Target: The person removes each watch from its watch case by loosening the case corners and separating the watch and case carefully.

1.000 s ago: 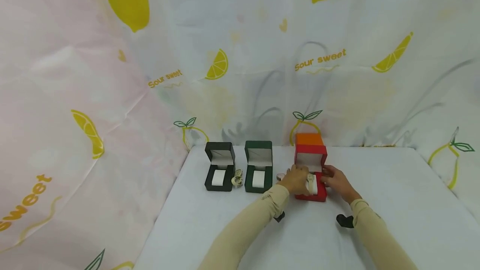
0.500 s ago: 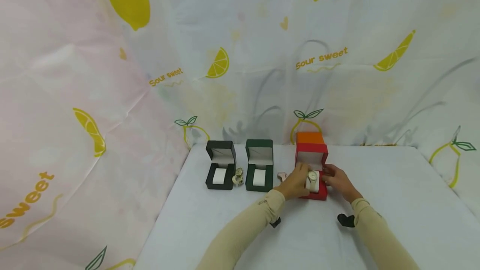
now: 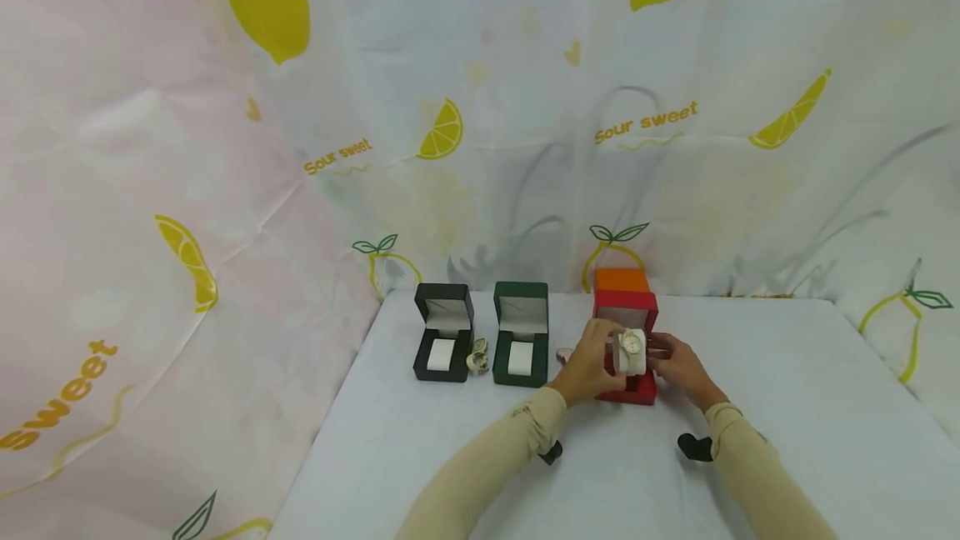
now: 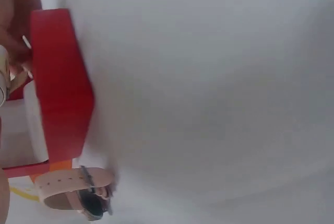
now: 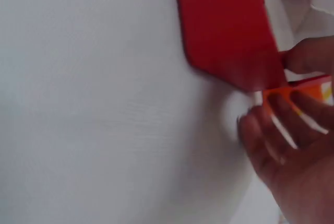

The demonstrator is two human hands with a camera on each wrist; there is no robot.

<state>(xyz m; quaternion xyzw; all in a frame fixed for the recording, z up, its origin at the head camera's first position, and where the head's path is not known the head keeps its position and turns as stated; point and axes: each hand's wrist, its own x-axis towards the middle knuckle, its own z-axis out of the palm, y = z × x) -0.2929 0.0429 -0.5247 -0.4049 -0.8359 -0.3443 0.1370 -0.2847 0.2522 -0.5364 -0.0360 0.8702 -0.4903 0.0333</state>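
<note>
An open red box (image 3: 628, 388) stands on the white table (image 3: 787, 407) in front of an orange box (image 3: 619, 279). Just above its base, a white cushion carrying a gold, pale-dialled watch (image 3: 632, 343) is lifted and tilted upright. My left hand (image 3: 609, 343) grips the cushion from the left. My right hand (image 3: 657, 350) holds the box's right side, with its thumb and fingers (image 5: 279, 145) at the red wall (image 5: 224, 31). The left wrist view shows the red box (image 4: 60, 88) from the side and is blurred.
Left of the red box stand an open green box (image 3: 521, 333) and an open black box (image 3: 442, 332), each with a white cushion. A light watch (image 3: 476, 355) lies between them. A pink-strapped watch (image 3: 563, 354) (image 4: 73, 190) lies beside the red box. A lemon-print curtain backs the table.
The cushion with the watch has risen out of the red box's base and turned dial-forward, carried up by my left hand. My right hand stayed at the box's right side.
</note>
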